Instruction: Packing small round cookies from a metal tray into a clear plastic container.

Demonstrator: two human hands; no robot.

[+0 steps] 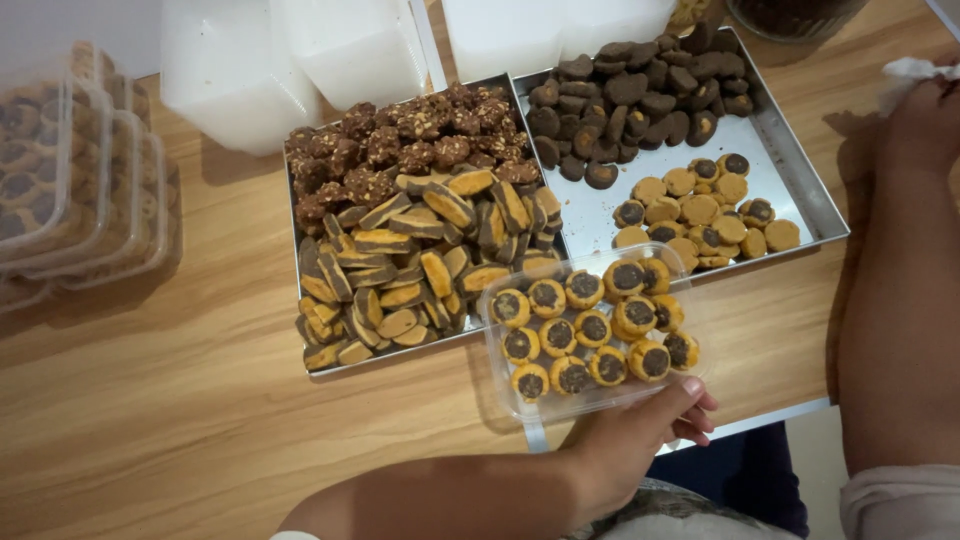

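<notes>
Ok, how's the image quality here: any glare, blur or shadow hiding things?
Head view: even, warm light; mild glare on the bare right metal tray; stacked lidded containers at left edge look soft; left hand casts shadow under the clear cookie container; right hand partly cropped.

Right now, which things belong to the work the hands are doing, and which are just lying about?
In use:
- left hand
- clear plastic container of round chocolate-centred cookies, held by it
- right metal tray with matching loose cookies

Lying about:
- left metal tray of striped and chocolate cookies
- stacked filled containers
- white tubs
- right hand, away at the table's far edge
</notes>
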